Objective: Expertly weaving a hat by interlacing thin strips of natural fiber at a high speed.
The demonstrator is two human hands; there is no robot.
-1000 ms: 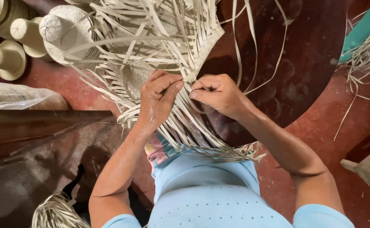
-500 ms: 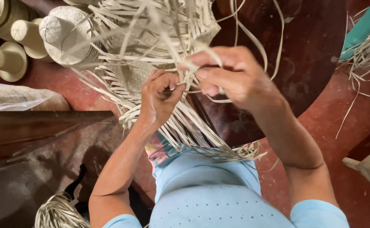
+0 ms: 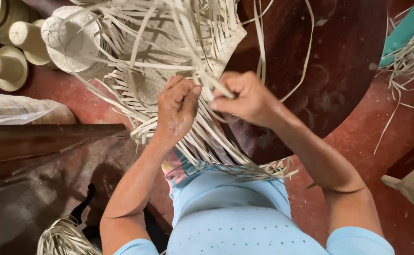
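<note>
- Pinching hard, the left hand (image 3: 177,106) was curled closed on a few pale straw strips (image 3: 202,141), thumb pressed against bent fingers, so the strands stayed taut and in order.
- The right hand (image 3: 247,98) was closed too, fingertips nipping a single strip just beside the left thumb; the two hands nearly touched, which kept the crossing point tight between them.
- The half-woven straw piece (image 3: 169,52) lay under and ahead of both hands, its flat woven part resting against the dark round table (image 3: 339,61), loose strips fanning up, out and down over the light blue lap (image 3: 235,208).
- Those free ends hung towards the person, presumably so each could be picked up in turn without tangling.
- Finished straw hats (image 3: 70,42) sat stacked at the upper left, well apart from the hands, with smaller hat crowns (image 3: 8,66) beside them on the red floor (image 3: 381,127).
- A bundle of raw straw (image 3: 63,238) lay at the lower left, near the left elbow.
</note>
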